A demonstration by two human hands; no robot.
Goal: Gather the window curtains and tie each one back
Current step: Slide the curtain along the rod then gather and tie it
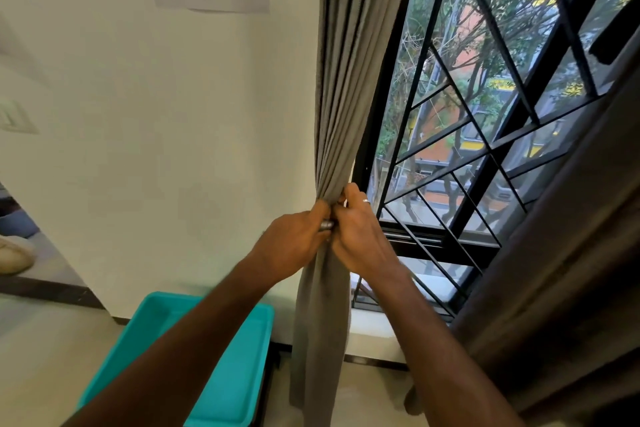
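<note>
The grey curtain (341, 107), bunched beside the barred window (485, 135), is cinched at its waist as I clamp my left hand (294, 241) and right hand (360, 236) around it, fingers (349, 194) clenched on fabric, above a turquoise tray (225, 367).

My two arms are bare from wrist to elbow, with no sleeves showing. My right hand (360, 236) wears one plain silver ring (365, 200) on a finger. My left hand (294, 243) wears nothing I can see.

curtain (341, 87): grey-brown, plain | window grille (485, 135): black | tray (239, 374): turquoise | wall (156, 114): cream
</note>
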